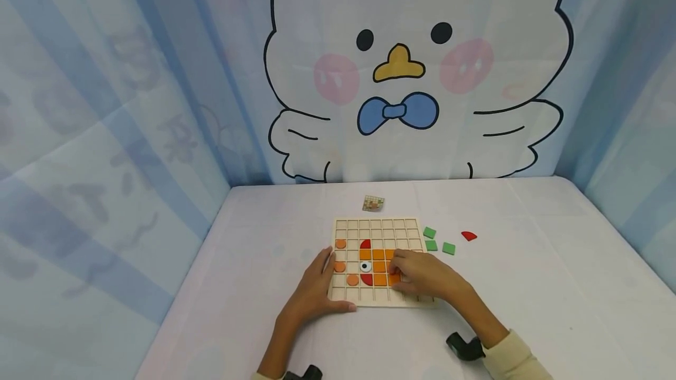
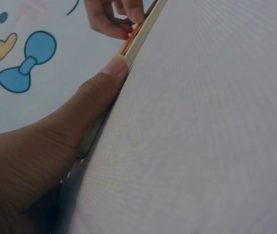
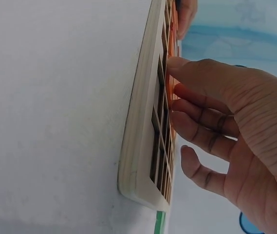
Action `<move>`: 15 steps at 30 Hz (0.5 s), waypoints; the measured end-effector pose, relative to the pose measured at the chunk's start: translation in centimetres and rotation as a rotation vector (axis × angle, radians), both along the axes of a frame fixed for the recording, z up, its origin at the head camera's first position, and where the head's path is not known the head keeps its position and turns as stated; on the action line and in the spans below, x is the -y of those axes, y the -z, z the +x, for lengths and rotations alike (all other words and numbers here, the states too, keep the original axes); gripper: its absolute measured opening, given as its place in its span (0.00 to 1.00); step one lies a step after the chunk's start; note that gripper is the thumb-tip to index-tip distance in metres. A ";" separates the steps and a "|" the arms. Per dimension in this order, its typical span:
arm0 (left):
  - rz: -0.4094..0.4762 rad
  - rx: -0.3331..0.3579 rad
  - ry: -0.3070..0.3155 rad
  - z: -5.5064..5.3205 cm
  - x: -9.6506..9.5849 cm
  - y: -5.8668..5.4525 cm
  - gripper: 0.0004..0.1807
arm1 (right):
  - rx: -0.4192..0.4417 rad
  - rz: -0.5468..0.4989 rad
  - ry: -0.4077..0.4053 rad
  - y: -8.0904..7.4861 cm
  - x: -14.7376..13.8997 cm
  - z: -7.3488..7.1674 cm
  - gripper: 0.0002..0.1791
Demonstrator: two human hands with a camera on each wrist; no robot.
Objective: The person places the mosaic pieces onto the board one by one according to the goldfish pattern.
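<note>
A pale wooden grid board [image 1: 380,296] lies on the table under both hands. My left hand [image 1: 313,289] steadies its near left corner, fingers along the left side and thumb on the near edge. Over the board's right half, my right hand [image 1: 425,271] has its thumb and fingertips around an orange square tile [image 1: 394,280]. More orange squares [image 1: 378,267] fill cells beside it. Left of them sit a white eye piece [image 1: 364,266], a red curved piece [image 1: 365,244] above it and another [image 1: 367,280] below. Several orange discs [image 1: 340,243] occupy cells near the left edge.
Three green square tiles [image 1: 449,248] lie just off the board's right side, with a red wedge piece [image 1: 469,236] farther right. Behind the board is a small patterned card [image 1: 373,203]. A cartoon-printed curtain [image 1: 396,151] hangs beyond the table's back edge.
</note>
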State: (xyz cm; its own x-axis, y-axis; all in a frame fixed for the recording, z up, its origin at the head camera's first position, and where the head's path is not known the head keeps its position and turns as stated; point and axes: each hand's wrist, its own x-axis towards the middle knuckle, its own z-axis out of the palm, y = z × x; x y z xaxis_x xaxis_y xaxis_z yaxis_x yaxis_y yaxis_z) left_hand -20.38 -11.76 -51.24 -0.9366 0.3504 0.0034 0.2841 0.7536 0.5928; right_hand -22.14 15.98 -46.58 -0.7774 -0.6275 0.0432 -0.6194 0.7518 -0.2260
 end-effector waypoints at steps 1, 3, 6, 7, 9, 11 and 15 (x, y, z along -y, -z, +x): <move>-0.002 -0.002 0.003 0.0 0.0 0.0 0.71 | 0.005 -0.003 0.006 0.0 -0.1 0.0 0.13; -0.004 -0.006 0.004 0.0 0.0 0.0 0.71 | 0.008 -0.006 0.017 0.0 -0.2 0.1 0.13; -0.006 -0.008 0.005 0.0 0.0 0.0 0.70 | 0.014 -0.013 0.037 -0.1 -0.4 0.1 0.13; -0.009 -0.009 0.006 0.0 0.1 0.0 0.70 | 0.017 -0.018 0.045 -0.1 -0.6 0.1 0.12; -0.013 -0.013 0.009 0.0 0.1 0.0 0.70 | 0.016 -0.026 0.062 -0.3 -0.9 0.1 0.11; -0.019 -0.018 0.011 0.0 0.1 0.1 0.70 | 0.011 -0.033 0.092 -0.5 -1.3 0.0 0.08; -0.019 -0.008 0.000 0.0 0.0 0.2 0.71 | -0.009 -0.040 0.174 -0.8 -2.4 -0.3 0.05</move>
State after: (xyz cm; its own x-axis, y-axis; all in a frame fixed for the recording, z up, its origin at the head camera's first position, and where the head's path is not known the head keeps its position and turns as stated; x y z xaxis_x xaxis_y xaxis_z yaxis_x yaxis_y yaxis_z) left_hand -20.40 -11.80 -51.42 -0.9364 0.3508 0.0039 0.2888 0.7647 0.5761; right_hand -22.46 18.42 -45.74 -0.8734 -0.4814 0.0733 -0.4832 0.8382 -0.2529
